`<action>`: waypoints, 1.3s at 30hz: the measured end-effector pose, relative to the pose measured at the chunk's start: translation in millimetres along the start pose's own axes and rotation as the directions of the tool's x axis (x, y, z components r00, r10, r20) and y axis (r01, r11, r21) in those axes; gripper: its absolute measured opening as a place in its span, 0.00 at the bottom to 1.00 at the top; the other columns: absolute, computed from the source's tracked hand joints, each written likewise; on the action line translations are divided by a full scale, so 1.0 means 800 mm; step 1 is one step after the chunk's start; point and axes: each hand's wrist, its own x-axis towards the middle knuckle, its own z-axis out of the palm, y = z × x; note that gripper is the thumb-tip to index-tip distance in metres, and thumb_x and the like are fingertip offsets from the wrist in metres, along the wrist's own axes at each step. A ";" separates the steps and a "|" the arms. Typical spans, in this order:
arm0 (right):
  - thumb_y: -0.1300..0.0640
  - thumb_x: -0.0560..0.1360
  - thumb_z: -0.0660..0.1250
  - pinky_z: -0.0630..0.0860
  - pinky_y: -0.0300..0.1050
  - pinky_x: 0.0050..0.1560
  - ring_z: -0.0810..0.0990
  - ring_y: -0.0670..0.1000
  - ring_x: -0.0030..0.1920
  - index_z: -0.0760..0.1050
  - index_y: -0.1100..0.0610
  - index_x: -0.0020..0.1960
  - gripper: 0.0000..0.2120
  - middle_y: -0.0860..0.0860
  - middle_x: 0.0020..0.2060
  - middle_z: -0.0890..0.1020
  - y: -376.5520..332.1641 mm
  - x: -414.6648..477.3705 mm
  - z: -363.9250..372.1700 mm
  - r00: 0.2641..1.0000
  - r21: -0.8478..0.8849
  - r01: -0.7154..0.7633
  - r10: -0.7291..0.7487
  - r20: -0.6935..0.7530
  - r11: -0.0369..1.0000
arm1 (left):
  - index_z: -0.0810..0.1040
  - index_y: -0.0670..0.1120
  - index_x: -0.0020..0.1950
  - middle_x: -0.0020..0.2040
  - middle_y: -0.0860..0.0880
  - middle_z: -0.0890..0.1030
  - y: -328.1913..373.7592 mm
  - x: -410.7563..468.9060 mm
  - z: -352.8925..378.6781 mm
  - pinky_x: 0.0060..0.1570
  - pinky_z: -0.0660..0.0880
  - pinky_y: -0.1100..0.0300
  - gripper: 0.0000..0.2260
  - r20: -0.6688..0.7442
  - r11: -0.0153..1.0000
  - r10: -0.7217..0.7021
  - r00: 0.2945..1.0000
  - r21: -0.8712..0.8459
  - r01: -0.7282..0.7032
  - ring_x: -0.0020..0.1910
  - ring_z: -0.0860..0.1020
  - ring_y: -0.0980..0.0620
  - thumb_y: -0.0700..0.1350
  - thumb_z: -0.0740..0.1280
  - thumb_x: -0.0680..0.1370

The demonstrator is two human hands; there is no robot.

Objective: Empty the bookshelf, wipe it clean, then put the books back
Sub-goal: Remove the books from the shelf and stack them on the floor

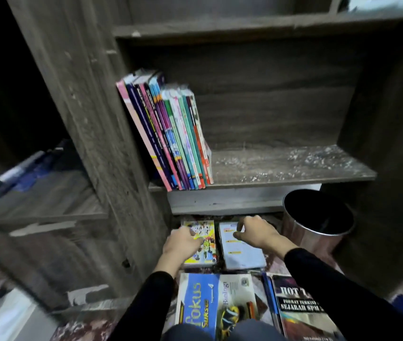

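At lower centre, your left hand grips the yellow comic stack, right hand pinches the pale book; floor piles, likely freeing the dusty shelf for wiping.

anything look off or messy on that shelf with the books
Yes. The row of books leans left against the side panel instead of standing upright, and the shelf board to its right is speckled with pale dust or flakes.
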 end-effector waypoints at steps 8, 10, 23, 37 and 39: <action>0.50 0.75 0.66 0.74 0.46 0.45 0.80 0.58 0.50 0.78 0.60 0.51 0.13 0.58 0.47 0.81 -0.047 0.015 -0.078 0.984 0.041 0.110 -0.103 -0.142 0.993 | 0.75 0.46 0.62 0.56 0.48 0.80 0.069 0.001 -0.099 0.54 0.76 0.55 0.15 -0.304 0.956 0.277 0.912 0.181 -0.230 0.53 0.78 0.48 0.51 0.64 0.78; 0.50 0.75 0.67 0.75 0.45 0.45 0.80 0.57 0.49 0.78 0.60 0.50 0.13 0.58 0.46 0.82 -0.060 0.025 -0.098 0.973 0.063 0.146 -0.131 -0.191 0.987 | 0.75 0.46 0.62 0.54 0.48 0.80 0.090 0.003 -0.125 0.51 0.77 0.53 0.15 -0.385 0.924 0.361 0.850 0.268 -0.271 0.52 0.78 0.48 0.50 0.63 0.78; 0.46 0.80 0.60 0.73 0.53 0.54 0.77 0.63 0.58 0.63 0.60 0.69 0.24 0.62 0.58 0.78 -0.126 0.089 -0.183 0.884 -0.003 0.250 -0.229 -0.408 0.968 | 0.49 0.45 0.77 0.78 0.48 0.51 0.157 0.057 -0.237 0.71 0.54 0.45 0.35 -0.562 0.762 0.596 0.574 0.621 -0.184 0.77 0.49 0.47 0.55 0.62 0.78; 0.40 0.80 0.52 0.71 0.49 0.46 0.80 0.59 0.54 0.58 0.53 0.73 0.26 0.56 0.56 0.81 -0.125 0.133 -0.164 0.804 0.023 0.369 -0.306 -0.510 0.929 | 0.56 0.45 0.76 0.75 0.48 0.62 0.143 0.094 -0.212 0.72 0.48 0.44 0.29 -0.660 0.783 0.606 0.445 0.595 -0.184 0.74 0.57 0.49 0.49 0.63 0.78; 0.39 0.80 0.51 0.70 0.48 0.44 0.80 0.59 0.52 0.58 0.53 0.73 0.27 0.55 0.54 0.82 -0.124 0.134 -0.161 0.778 -0.031 0.359 -0.318 -0.542 0.933 | 0.57 0.45 0.76 0.74 0.48 0.63 0.142 0.095 -0.212 0.72 0.49 0.45 0.29 -0.665 0.783 0.609 0.432 0.590 -0.196 0.74 0.58 0.49 0.49 0.64 0.78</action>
